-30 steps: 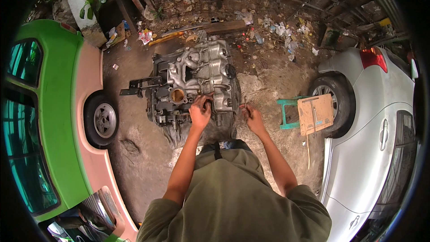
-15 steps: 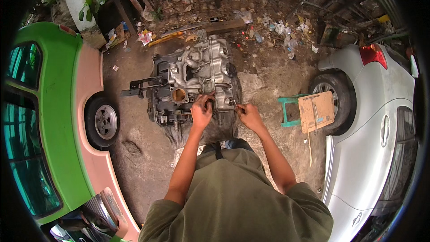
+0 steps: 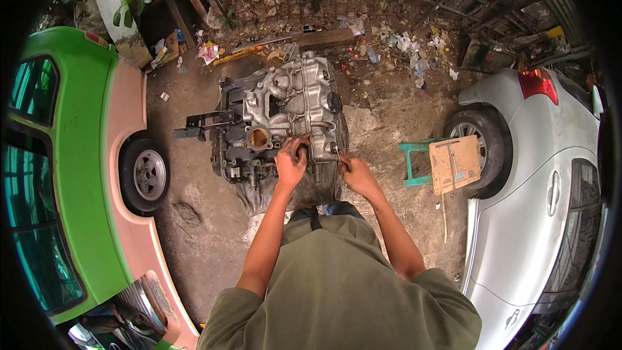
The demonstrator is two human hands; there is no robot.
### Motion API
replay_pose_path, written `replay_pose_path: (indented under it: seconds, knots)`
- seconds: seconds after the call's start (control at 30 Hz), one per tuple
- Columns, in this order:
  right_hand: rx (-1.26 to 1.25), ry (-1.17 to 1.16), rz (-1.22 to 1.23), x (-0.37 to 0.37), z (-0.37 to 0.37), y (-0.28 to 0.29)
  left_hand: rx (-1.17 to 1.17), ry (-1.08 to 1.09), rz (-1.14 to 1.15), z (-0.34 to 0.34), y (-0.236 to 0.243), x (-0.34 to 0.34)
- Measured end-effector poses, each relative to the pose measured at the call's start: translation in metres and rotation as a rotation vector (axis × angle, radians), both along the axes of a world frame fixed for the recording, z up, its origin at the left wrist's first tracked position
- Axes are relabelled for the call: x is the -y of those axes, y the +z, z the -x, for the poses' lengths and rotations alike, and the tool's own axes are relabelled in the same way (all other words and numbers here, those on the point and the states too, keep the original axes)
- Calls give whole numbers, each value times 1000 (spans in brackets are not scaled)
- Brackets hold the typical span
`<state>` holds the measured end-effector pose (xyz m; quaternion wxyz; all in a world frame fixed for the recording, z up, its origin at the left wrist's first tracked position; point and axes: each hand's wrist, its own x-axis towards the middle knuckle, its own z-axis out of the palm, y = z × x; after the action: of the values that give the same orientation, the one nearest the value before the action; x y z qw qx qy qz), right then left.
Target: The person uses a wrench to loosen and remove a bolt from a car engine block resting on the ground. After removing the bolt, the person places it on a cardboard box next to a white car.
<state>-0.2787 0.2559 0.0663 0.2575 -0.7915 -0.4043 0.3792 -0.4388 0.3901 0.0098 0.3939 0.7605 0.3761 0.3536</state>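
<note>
In front of me stands a car engine (image 3: 275, 113), with a silver valve cover (image 3: 319, 100) along its right side. My left hand (image 3: 291, 161) rests at the near left edge of that cover, its fingers bent and apart against the metal; what lies under them is partly hidden. A slim metal wrench (image 3: 337, 153) reaches from my closed right hand (image 3: 358, 174) to a dark bolt or nut (image 3: 334, 147) at the cover's near end. Left of my left hand is the round intake opening (image 3: 259, 138), brownish inside. A black bracket (image 3: 204, 125) juts out on the engine's left.
At left stands a green and pink vehicle (image 3: 133, 175); at right, a silver car (image 3: 518, 220). A green stool (image 3: 414, 163) with a brown board (image 3: 455, 163) on it stands by the car's wheel. Litter (image 3: 408, 42) and a wooden beam (image 3: 324, 39) lie behind the engine.
My right hand has swung slightly nearer to me, turning the wrench's handle end toward my body. My left hand stays in place on the engine.
</note>
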Motion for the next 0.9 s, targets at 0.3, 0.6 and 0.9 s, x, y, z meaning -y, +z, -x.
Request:
replay_pose_path:
  seconds: [0.3,0.6,0.9]
  knots:
    - [-519,-265,-55,11,-12,-49,7,9,-43,-1,1,0]
    - [-935,-302,-207,3,-40,-72,13,-15,-29,3,-3,-1]
    - [-794,-139,-183,-14,-55,-67,-34,-10,1,2,-5,-2]
